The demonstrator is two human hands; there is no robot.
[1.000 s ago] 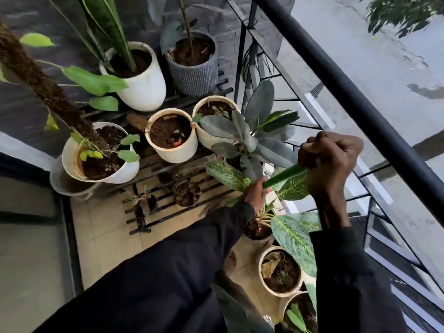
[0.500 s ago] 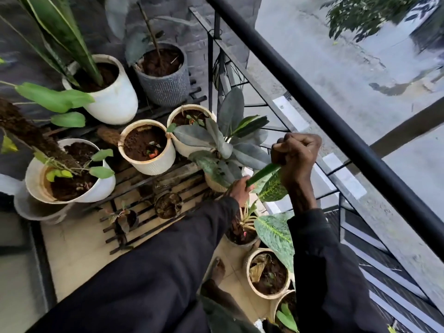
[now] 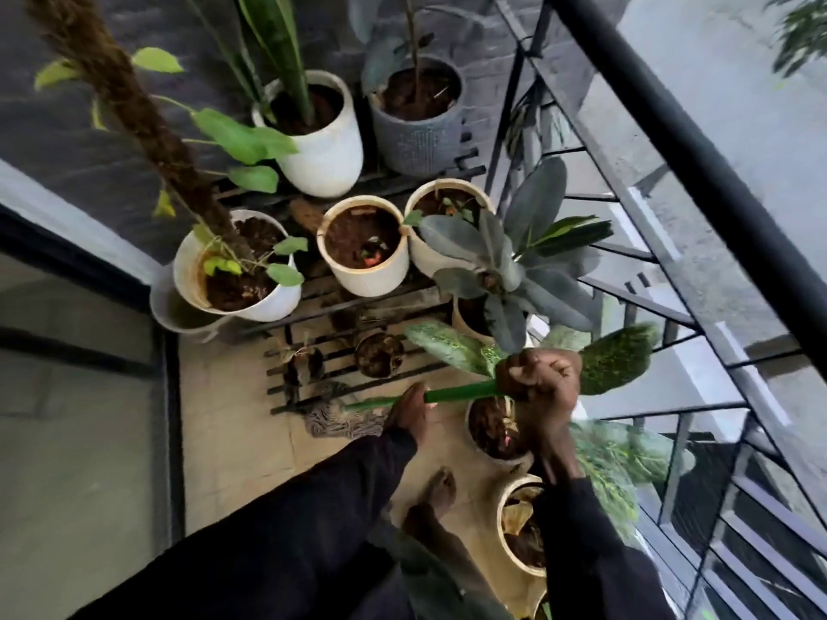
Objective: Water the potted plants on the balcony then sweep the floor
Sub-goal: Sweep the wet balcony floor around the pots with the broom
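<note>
The green broom handle [image 3: 461,391] is now held much flatter than a second ago, when it was raised steeply among the leaves. It is gripped by both hands. The right hand [image 3: 539,375] is closed in a fist round the upper end, just in front of a speckled leaf [image 3: 447,346], and the left hand [image 3: 409,411] is curled round the shaft lower down.

Beyond the left hand the shaft is seen to run down to a brownish bristle head [image 3: 333,420], which was not in view earlier. This head is set on the tiled floor [image 3: 232,422] at the near edge of the black slatted rack [image 3: 309,389]. The hands are also lowered, away from the rubber plant [image 3: 505,266].

The sweeping part of the task is therefore judged to be under way, with the stroke aimed at the tiles beside the rack. Whether the watering is finished cannot be told, as the soil looks dark in every pot. A bare foot [image 3: 436,494] is planted close behind the broom, and care is called for near the small pots [image 3: 379,354] on the rack.
</note>
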